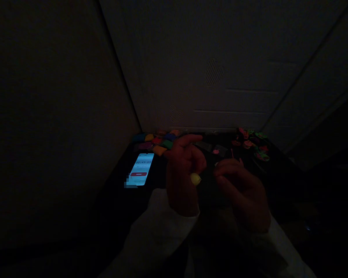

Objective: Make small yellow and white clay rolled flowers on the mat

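Note:
The scene is very dark. My left hand is raised above the dark table, fingers curled in towards the palm. Against the palm, just under the curled fingers, it holds a small, smooth yellow lump that looks like modelling clay and has a pointed tip on its right. To the right, my right hand is closed in a pinch, its fingertips pointing at the left hand but apart from it. A tiny pale spot shows at those fingertips, too small to name. Behind the right hand, a thin pink stick is partly hidden.
A lit phone with a running timer lies at the left. Several coloured packets are heaped at the back left. Colourful small shaped pieces sit at the back right. A pink bit lies between them. A pale panelled surface rises behind the table.

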`<state>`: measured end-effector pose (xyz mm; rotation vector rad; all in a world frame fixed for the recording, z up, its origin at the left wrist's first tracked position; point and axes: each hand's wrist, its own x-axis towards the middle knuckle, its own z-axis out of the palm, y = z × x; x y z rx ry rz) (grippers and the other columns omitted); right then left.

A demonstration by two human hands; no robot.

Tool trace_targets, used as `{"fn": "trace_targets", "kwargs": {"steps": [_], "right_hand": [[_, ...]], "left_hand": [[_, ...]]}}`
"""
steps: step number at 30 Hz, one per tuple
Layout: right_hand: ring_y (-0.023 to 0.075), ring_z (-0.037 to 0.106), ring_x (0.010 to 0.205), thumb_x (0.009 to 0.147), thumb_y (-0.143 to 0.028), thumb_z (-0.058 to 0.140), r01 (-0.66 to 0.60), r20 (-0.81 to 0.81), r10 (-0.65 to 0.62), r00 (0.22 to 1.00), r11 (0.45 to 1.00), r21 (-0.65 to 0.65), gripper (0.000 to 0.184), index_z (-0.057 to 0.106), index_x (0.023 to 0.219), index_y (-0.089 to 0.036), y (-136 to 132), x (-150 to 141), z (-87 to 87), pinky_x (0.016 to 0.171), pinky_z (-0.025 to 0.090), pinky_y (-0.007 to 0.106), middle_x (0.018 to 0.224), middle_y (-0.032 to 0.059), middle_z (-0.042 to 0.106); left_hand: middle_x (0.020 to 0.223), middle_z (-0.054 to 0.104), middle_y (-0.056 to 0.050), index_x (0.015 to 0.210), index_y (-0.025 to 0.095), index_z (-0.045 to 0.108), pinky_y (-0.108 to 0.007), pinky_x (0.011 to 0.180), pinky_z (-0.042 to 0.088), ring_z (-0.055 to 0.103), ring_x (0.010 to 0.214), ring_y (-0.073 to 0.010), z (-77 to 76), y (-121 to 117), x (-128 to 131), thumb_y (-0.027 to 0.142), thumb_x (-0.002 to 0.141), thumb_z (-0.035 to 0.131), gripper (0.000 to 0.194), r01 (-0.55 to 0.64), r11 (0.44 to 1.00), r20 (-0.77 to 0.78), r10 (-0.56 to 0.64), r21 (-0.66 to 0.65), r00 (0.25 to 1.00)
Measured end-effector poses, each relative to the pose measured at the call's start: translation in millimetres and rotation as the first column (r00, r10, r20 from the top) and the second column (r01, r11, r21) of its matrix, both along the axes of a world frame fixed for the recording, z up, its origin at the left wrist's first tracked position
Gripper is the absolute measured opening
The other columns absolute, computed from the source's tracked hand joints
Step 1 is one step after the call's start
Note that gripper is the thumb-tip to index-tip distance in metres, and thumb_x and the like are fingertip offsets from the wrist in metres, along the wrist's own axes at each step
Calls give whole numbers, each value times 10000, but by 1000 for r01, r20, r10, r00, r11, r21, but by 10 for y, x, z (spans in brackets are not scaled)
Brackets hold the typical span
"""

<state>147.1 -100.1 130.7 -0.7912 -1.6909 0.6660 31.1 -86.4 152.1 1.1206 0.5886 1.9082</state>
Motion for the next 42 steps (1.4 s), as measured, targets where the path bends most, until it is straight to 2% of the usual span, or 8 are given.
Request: {"fn": "trace_targets", "kwargs": {"steps": [4, 11, 16, 19, 23, 26, 34, 42], "right_hand": [[143, 524, 884, 758, -190, 571, 61, 143, -80, 986, 989, 137, 139, 598, 886, -237, -45, -81, 18, 800, 397, 313, 886, 3, 592], [156, 554, 839, 744, -184, 582, 100, 234, -159, 959, 964, 247, 111, 606, 848, -216, -34, -137, 55, 805, 384, 352, 827, 10, 638], [156, 570, 760, 724, -142, 576, 176, 279, -280, 918, 921, 347, 83, 583, 778, -204, -33, -202, 95, 850, 312, 409, 762, -4, 642], [157, 561, 770, 722, -152, 559, 153, 250, -227, 941, 946, 285, 57, 562, 751, -202, -12, -189, 68, 832, 336, 397, 765, 2, 620], [123, 535, 767, 763, -171, 521, 50, 28, -52, 998, 997, 54, 45, 531, 744, -211, 47, -96, -6, 713, 411, 291, 775, -9, 559], [110, 522, 787, 777, -184, 527, 12, -49, -13, 999, 1000, -17, 41, 542, 771, -222, 62, -52, -39, 703, 417, 258, 798, -17, 543], [151, 538, 875, 756, -174, 555, 57, 139, -73, 988, 991, 120, 123, 601, 867, -204, -9, -153, -4, 793, 412, 321, 883, 26, 591], [147, 550, 803, 699, -243, 646, 105, 104, -119, 987, 987, 125, 116, 559, 770, -211, 67, -130, -50, 747, 422, 316, 793, -1, 586]], "left_hand": [[487, 362, 35, 893, 225, 534, -246, 444, 253, 331, 456, -98, 0, -31, 10, 648, 764, 218, 544, 11, 999, -14, -12, -49, 1000], [488, 366, 31, 901, 237, 533, -249, 430, 243, 324, 451, -101, -11, -31, 27, 574, 819, 183, 493, -47, 994, -45, 43, -94, 998], [511, 360, 36, 952, 249, 524, -257, 441, 244, 321, 465, -106, -71, -21, 24, 613, 774, 281, 473, -73, 997, -134, 67, -38, 989], [505, 365, 37, 946, 251, 523, -253, 441, 238, 322, 459, -105, -80, -7, 14, 615, 781, 251, 483, -68, 996, -140, 58, -65, 988], [459, 348, 39, 882, 227, 530, -255, 436, 222, 306, 429, -101, -49, 50, -11, 587, 809, 206, 490, -28, 996, -23, 26, -83, 999], [445, 343, 42, 853, 220, 532, -256, 439, 224, 293, 423, -99, -39, 84, -25, 605, 797, 214, 503, -18, 998, 26, 20, -55, 999], [487, 359, 35, 895, 240, 531, -248, 437, 216, 316, 455, -103, -62, 37, -11, 557, 828, 196, 466, -42, 995, -49, 37, -88, 998], [479, 363, 36, 886, 222, 531, -249, 445, 233, 326, 452, -102, -76, 61, -22, 555, 827, 206, 469, -69, 995, -65, 64, -76, 996]]}}
